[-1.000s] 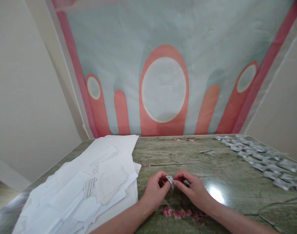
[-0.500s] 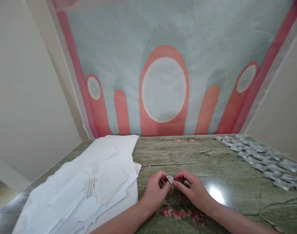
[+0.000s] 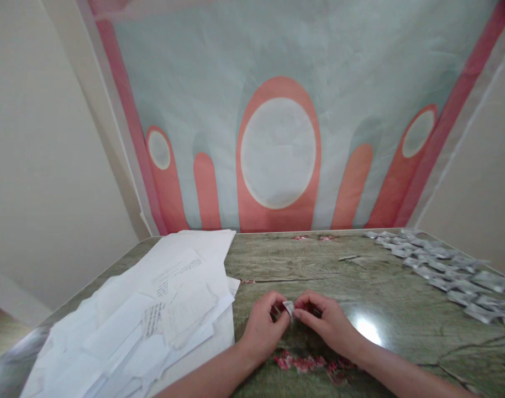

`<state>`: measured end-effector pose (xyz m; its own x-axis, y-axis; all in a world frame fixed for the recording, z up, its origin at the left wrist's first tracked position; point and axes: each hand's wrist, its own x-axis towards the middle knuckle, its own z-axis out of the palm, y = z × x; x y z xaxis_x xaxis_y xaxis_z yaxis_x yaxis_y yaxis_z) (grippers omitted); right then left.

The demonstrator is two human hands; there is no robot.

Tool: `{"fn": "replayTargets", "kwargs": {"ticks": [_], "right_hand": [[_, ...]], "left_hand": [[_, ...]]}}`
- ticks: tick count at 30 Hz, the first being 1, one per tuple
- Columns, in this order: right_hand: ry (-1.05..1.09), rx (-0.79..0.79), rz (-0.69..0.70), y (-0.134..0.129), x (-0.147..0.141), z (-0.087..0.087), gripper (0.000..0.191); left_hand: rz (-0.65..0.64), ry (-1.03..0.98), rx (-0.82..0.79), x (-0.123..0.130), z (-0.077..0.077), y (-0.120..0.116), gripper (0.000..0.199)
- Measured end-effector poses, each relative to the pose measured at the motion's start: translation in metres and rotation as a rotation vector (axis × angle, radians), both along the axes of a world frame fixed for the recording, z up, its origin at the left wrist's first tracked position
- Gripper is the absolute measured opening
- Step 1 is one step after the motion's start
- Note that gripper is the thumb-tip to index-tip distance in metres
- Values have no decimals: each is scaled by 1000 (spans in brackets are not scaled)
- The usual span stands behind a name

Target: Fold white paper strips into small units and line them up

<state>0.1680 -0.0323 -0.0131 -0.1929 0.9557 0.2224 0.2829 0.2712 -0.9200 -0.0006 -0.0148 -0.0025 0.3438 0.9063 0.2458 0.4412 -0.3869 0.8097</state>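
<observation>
A small folded piece of paper [image 3: 289,307], whitish and partly hidden by fingers, is held just above the table in front of me. My left hand [image 3: 266,319] pinches it from the left between thumb and fingers. From the other side, the thumb and fingertips of my right hand [image 3: 322,316] are closed at its right edge. Left of my hands lies a spread pile of white papers [image 3: 111,326], some with printed or written lines. Off to the right sit several small folded paper pieces [image 3: 441,268] in rows.
The wood-patterned table [image 3: 285,265] has a shiny surface with a light reflection near my right wrist. Behind its far edge hangs a backdrop [image 3: 186,72] with coral arches and pale circles. Plain walls [image 3: 49,138] stand at both sides.
The fingers of my right hand have closed a little more at the folded paper, and the paper sits slightly lower. The piles have not moved.
</observation>
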Motion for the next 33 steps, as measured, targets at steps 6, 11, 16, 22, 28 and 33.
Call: {"fn": "replayTargets", "kwargs": {"ticks": [6, 11, 16, 22, 28, 33], "right_hand": [[127, -165, 190, 11, 10, 0, 23], [181, -275, 298, 16, 17, 0, 29], [200, -325, 333, 17, 19, 2, 32], [238, -331, 326, 18, 21, 1, 33], [270, -359, 341, 18, 21, 0, 33], [284, -372, 335, 17, 21, 3, 33]], "left_hand": [[-21, -12, -48, 2, 2, -2, 5], [-35, -32, -89, 4, 4, -4, 5], [-93, -84, -119, 2, 2, -4, 7], [-322, -362, -298, -4, 4, 0, 22], [-338, -411, -331, -3, 6, 2, 26], [-297, -373, -251, -4, 5, 2, 25]]}}
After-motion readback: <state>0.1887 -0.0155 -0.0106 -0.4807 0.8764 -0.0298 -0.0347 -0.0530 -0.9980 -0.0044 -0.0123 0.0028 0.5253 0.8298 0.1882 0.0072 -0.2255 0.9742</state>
